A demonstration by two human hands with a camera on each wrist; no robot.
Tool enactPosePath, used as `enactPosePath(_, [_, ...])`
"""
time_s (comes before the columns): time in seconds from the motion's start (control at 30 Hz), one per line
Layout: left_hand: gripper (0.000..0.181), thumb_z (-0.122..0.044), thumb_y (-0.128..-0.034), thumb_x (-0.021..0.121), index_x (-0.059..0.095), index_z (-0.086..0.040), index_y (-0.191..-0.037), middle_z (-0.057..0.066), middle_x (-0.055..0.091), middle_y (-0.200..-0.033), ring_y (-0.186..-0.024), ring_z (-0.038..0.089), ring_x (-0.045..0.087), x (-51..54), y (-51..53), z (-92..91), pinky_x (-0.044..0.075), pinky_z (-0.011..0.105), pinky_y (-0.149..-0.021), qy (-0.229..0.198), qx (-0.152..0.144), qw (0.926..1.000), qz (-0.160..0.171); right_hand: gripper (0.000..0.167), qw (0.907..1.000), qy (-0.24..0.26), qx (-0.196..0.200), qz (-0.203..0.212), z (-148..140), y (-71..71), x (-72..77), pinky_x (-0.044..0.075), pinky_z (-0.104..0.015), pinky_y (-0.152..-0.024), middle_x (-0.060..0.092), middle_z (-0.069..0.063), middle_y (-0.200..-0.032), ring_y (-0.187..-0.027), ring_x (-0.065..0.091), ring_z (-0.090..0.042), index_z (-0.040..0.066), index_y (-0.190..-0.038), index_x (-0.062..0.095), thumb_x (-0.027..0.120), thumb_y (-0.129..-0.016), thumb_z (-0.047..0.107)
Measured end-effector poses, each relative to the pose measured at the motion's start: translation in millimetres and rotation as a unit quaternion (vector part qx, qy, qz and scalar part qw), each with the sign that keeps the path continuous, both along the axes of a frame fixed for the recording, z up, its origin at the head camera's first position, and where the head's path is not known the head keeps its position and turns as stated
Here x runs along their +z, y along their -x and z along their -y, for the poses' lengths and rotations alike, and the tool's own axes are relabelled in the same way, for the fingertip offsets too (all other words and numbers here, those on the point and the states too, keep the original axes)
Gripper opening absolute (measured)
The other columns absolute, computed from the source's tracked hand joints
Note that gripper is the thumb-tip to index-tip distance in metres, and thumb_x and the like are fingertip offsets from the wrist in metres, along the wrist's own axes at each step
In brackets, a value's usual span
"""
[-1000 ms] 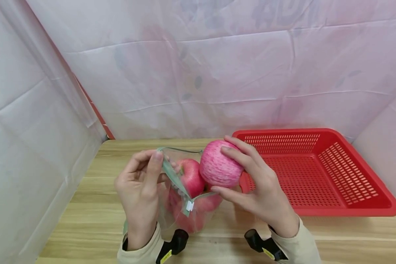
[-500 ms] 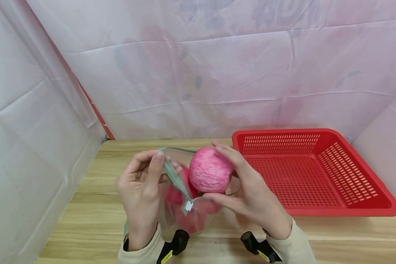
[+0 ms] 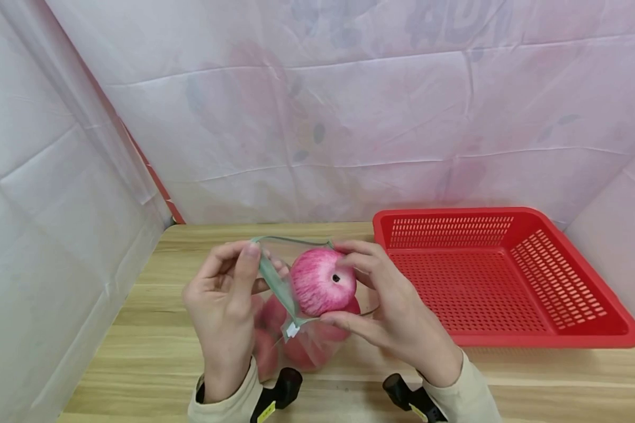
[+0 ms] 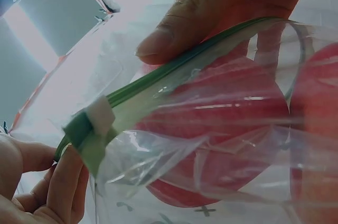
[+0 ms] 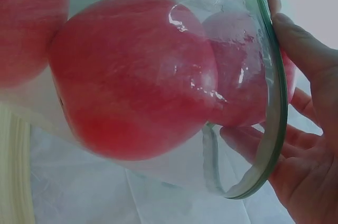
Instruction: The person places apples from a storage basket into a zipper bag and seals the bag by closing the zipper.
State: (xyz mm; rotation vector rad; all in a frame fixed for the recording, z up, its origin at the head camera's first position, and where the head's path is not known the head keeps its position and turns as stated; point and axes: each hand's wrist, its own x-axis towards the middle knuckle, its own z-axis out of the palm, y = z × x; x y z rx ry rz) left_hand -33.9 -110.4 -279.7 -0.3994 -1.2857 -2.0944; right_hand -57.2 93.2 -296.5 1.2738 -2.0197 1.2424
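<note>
A clear zip bag (image 3: 309, 352) with a green seal strip and white slider holds several red apples (image 5: 134, 76). In the head view, my left hand (image 3: 224, 311) pinches the green rim on the left between thumb and fingers. My right hand (image 3: 388, 299) holds a pink-red apple (image 3: 317, 282) in the bag's mouth, fingers over its right side and thumb at the near rim. A dark hollow on this apple faces up. The right wrist view shows the right hand's fingers (image 5: 309, 137) partly inside the open rim. The bag hides the apples' lower parts.
To the right stands a red plastic basket (image 3: 545, 339) with perforated walls and no fruit visible in it. The wooden table (image 3: 132, 358) lies beneath everything. White printed sheets (image 3: 370, 117) enclose the back and sides.
My right hand has carried the apple left and down into the bag's mouth, and the apple has turned to show its dark hollow. The left hand has stayed nearly still.
</note>
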Motion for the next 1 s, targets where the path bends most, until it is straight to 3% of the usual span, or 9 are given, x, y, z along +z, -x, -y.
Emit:
enactPosePath(0.23, [0.007, 0.008, -0.0981, 0.059, 0.065, 0.012, -0.097, 0.014, 0.073, -0.079, -0.065, 0.02, 0.074, 0.3, -0.1, 0.6, 0.064, 0.034, -0.059, -0.008, -0.006, 0.9999, -0.003, 0.045, 0.9975, 0.0, -0.035, -0.061, 0.5, -0.1, 3.1, 0.053, -0.02, -0.1, 0.055, -0.018, -0.12, -0.111, 0.06, -0.027, -0.004, -0.119, 0.058, 0.07, -0.096, 0.034])
enactPosePath(0.4, [0.007, 0.007, -0.0979, 0.06, 0.065, 0.011, -0.097, 0.014, 0.073, -0.078, -0.065, 0.02, 0.073, 0.6, -1.1, 1.0, 0.063, 0.033, -0.058, -0.01, -0.003, 0.9999, 0.003, 0.035, 0.9941, 0.01, -0.034, -0.102, 1.5, 0.8, 4.0, 0.052, -0.017, -0.095, 0.059, -0.017, -0.114, -0.102, 0.064, -0.025, -0.002, -0.117, 0.064, 0.06, -0.098, 0.027])
enactPosePath(0.77, [0.007, 0.004, -0.0981, 0.062, 0.066, 0.01, -0.097, 0.012, 0.073, -0.079, -0.066, 0.019, 0.073, 1.7, -2.4, 2.0, 0.063, 0.032, -0.058, 0.001, 0.009, 0.9993, 0.037, 0.026, 0.993, 0.015, -0.034, -0.112, 1.4, 1.1, 4.7, 0.056, -0.016, -0.088, 0.067, -0.013, -0.11, -0.1, 0.067, -0.023, -0.001, -0.11, 0.068, 0.063, -0.101, 0.023])
enactPosePath(0.93, [0.008, 0.006, -0.0971, 0.063, 0.066, 0.013, -0.097, 0.013, 0.073, -0.078, -0.064, 0.019, 0.073, 1.5, -1.6, 1.4, 0.063, 0.031, -0.056, -0.001, 0.015, 0.9997, 0.018, 0.025, 0.9959, 0.008, -0.013, -0.089, -0.9, 0.2, 4.0, 0.046, -0.004, -0.057, 0.066, -0.016, -0.116, -0.099, 0.066, -0.022, -0.001, -0.116, 0.069, 0.057, -0.101, 0.016])
enactPosePath(1.0, [0.008, 0.006, -0.0967, 0.063, 0.066, 0.014, -0.097, 0.013, 0.073, -0.077, -0.063, 0.019, 0.073, 1.6, -0.9, 1.2, 0.062, 0.03, -0.056, 0.006, 0.024, 0.9996, 0.012, 0.027, 0.9963, 0.003, -0.009, -0.086, -1.1, -0.5, 3.8, 0.041, -0.002, -0.051, 0.066, -0.018, -0.119, -0.095, 0.066, -0.02, -0.001, -0.119, 0.068, 0.054, -0.102, 0.015])
